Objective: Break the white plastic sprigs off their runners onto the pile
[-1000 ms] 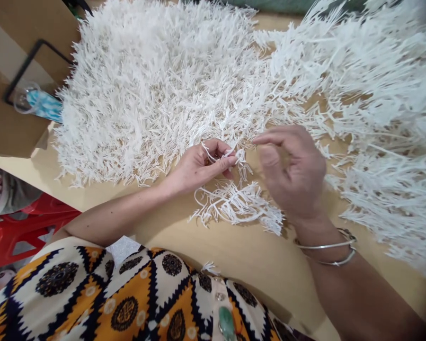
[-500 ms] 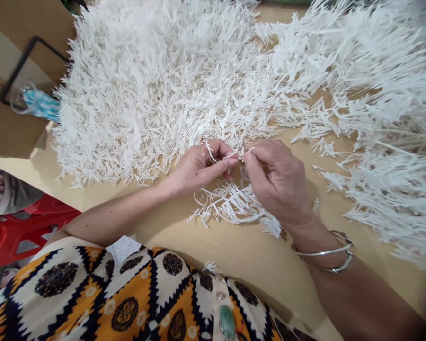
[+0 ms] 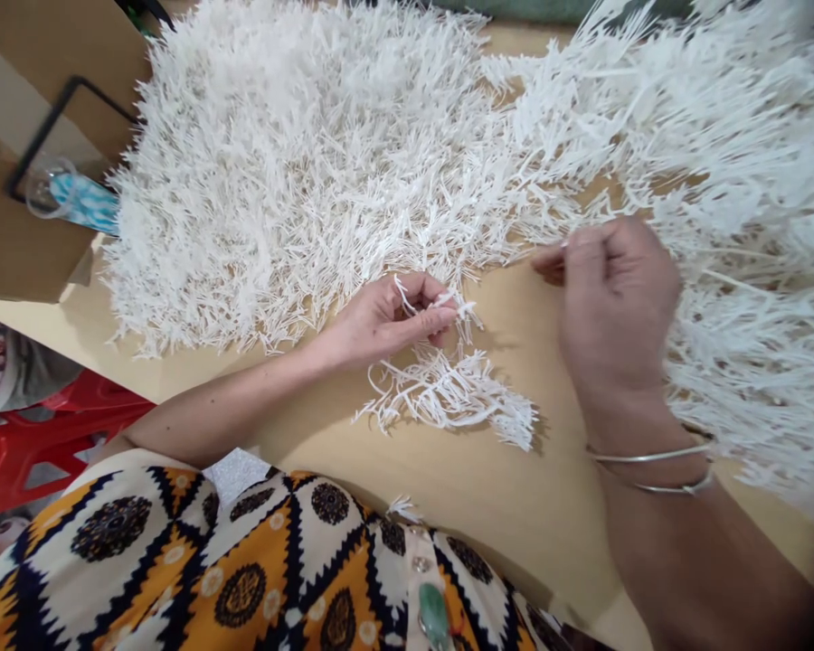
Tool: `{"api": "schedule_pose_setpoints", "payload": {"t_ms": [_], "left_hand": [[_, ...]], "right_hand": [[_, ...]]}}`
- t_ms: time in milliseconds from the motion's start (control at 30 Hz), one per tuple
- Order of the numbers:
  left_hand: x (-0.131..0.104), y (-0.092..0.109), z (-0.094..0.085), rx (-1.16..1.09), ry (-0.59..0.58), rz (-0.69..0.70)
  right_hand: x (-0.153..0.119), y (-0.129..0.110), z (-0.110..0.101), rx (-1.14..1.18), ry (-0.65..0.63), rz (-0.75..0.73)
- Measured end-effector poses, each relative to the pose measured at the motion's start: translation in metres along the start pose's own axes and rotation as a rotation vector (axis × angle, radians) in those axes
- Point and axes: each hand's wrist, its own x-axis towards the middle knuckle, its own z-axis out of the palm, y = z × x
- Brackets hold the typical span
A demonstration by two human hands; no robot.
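My left hand [image 3: 400, 316] is closed in a pinch on a small white sprig [image 3: 462, 309] of thin, branched strands. One strand loops over its index finger. Below the fingertips, a loose bunch of white sprigs [image 3: 471, 398] lies on the tabletop. My right hand [image 3: 617, 307], wearing silver bangles at the wrist, is off to the right, apart from the left. Its fingers are partly bent and loosely apart, slightly blurred, with nothing visible in them. The fingertips are beside the lower edge of a large heap of white sprigs [image 3: 298, 172].
Another spread of white sprigs [image 3: 739, 298] covers the right side of the tan table [image 3: 353, 434]. At left stands a cardboard box [image 3: 27, 244] with a black wire frame and a clear cup [image 3: 51, 188] holding something blue and white. A red stool [image 3: 47, 443] is beyond the table edge.
My right hand has left the left fingertips and moved right and upward, towards the heap's edge. My left hand stays in place, still pinching the white sprig.
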Motion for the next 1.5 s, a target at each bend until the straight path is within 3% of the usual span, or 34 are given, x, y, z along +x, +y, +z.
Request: {"api": "schedule_pose_setpoints", "payload": {"t_ms": [67, 167, 433, 600, 700, 800, 900, 1000, 1167, 1367, 1500], "left_hand": [[0.000, 0.000, 0.000, -0.036, 0.063, -0.010], [0.001, -0.001, -0.001, -0.090, 0.111, 0.002], [0.003, -0.007, -0.004, -0.127, 0.168, 0.051], [0.004, -0.005, -0.002, -0.076, 0.244, 0.038], [0.005, -0.004, -0.002, -0.018, 0.291, 0.056], [0.006, -0.003, -0.004, 0.017, 0.338, 0.087], [0.007, -0.002, -0.006, 0.017, 0.383, 0.128], [0.008, 0.004, -0.010, 0.033, 0.458, 0.170], [0.007, 0.018, -0.021, 0.063, 0.602, 0.218], [0.008, 0.033, -0.039, -0.169, 0.711, 0.406], [0.003, 0.053, -0.042, -0.270, 0.801, 0.345]], "right_hand": [[0.000, -0.005, 0.005, -0.062, 0.084, 0.050], [-0.002, -0.017, 0.013, -0.126, 0.114, -0.013], [-0.005, -0.036, 0.010, -0.114, 0.004, -0.097], [-0.005, -0.036, 0.008, 0.093, -0.216, 0.001], [-0.003, -0.036, 0.004, 0.204, -0.445, -0.116], [-0.005, -0.037, 0.005, 0.091, -0.597, -0.282], [-0.008, -0.036, 0.010, -0.025, -0.613, -0.289], [-0.008, -0.031, 0.014, 0.022, -0.484, -0.202], [-0.002, -0.015, 0.016, 0.201, -0.055, 0.054], [0.008, 0.012, 0.024, 0.462, 0.279, 0.215], [0.017, 0.018, 0.029, 0.687, 0.440, 0.271]]}}
